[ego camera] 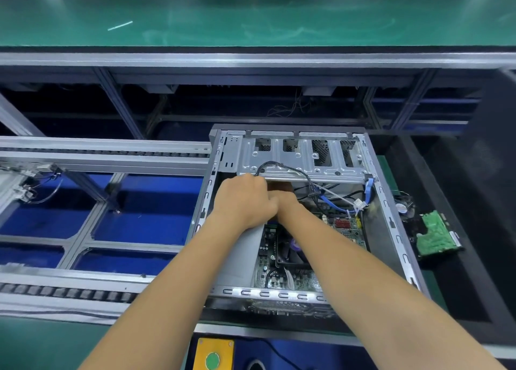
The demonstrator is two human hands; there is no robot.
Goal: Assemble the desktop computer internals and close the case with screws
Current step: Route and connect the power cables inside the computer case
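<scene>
Nearest, at the bottom edge, a yellow box with a green button [212, 354] sits below the counter [33, 341] rim. Both bare forearms reach forward from there into the open computer case [402, 238], which lies on its side on the counter with its open face up. Inside it, between the arms, the green motherboard [282, 274] lies on the floor of the case, with a dark fan housing [289, 254] partly hidden by the right forearm. The left hand [245, 202] has its fingers curled downward, its grip closed on something hidden beneath it, just below the front edge of the metal drive cage [301, 157]. The right hand [284, 199] touches the left and reaches under the cage; whether its grip is wide or narrow cannot be told. A black cable [282, 165] loops over the cage from the left hand's knuckles, and blue cables [332, 203] run to its right. Outside the case, to the right, a hard drive [437, 237] lies with its green circuit board up. To the left runs a roller conveyor frame [97, 157], and beyond everything stretches a green belt [251, 18].
</scene>
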